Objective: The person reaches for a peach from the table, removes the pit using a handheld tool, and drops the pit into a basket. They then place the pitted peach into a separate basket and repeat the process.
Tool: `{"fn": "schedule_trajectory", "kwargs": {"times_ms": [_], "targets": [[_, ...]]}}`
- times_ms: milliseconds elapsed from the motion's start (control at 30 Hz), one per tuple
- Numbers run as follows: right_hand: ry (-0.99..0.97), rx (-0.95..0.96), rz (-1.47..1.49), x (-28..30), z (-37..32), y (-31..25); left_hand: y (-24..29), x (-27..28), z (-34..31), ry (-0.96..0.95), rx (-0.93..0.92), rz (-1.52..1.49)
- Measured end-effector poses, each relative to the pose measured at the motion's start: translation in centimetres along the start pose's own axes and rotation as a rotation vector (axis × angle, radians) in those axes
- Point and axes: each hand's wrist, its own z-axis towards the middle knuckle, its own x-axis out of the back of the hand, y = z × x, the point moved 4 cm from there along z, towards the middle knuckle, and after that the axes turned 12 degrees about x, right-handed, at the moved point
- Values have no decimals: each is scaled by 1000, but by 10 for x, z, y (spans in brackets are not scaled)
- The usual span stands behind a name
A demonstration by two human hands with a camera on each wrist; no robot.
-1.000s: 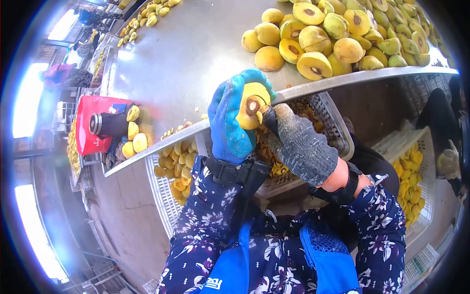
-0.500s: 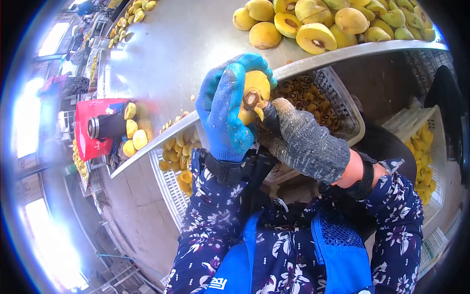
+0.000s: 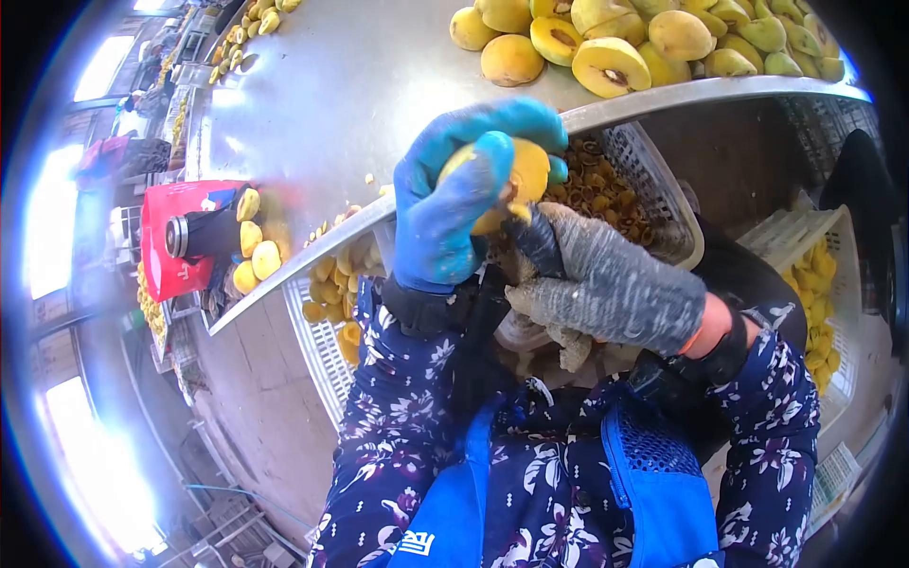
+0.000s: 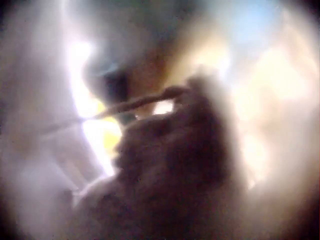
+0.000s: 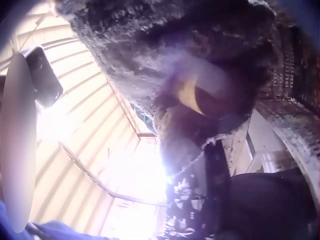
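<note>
In the head view, my left hand [image 3: 445, 204], in a blue rubber-coated glove, holds a yellow peach half [image 3: 528, 172] with fingers and thumb curled round it. Its brown pit hollow is blurred and partly covered. Against its near side, my right hand [image 3: 620, 275], in a grey knitted glove, grips a short black tool [image 3: 538, 241], whose working end is hidden at the fruit. A curl of yellow flesh sits where tool and fruit meet. The left wrist view is dark and smeared. In the right wrist view, dark glove fabric [image 5: 200, 40] fills the top.
A metal table [image 3: 360, 85] carries a heap of peaches [image 3: 653, 43], some halved, at the back right. Beneath its edge stand a crate [image 3: 663, 180] of brown scraps and a crate [image 3: 327, 364] of peach pieces. A red bag [image 3: 170, 237] and dark flask [image 3: 204, 234] lie left.
Both hands keep hold of the peach half and the tool. The peach half has turned in the left hand, and the right hand's lower fingers have spread. The head view has shifted.
</note>
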Motion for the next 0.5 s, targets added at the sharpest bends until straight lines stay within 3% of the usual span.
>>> {"fn": "schedule_trajectory", "kwargs": {"times_ms": [67, 100, 233, 300, 333, 400, 500], "targets": [[32, 232, -349, -3, 2, 0, -1, 8, 2, -107, 11, 114], [26, 9, -209, -3, -2, -6, -2, 8, 1, -116, 45, 123], [64, 28, -320, -3, -5, 9, 1, 7, -1, -130, 146, 172], [-6, 97, -13, -6, -5, 13, 1, 6, -2, -149, 186, 193], [-7, 93, -12, -6, -6, 12, 3, 4, -3, -145, 140, 185], [-33, -108, 257, -9, -9, 10, 3, 1, -3, -138, 97, 174], [-78, -266, 226, -11, -11, -11, 4, 0, -2, -118, -2, 210]]}}
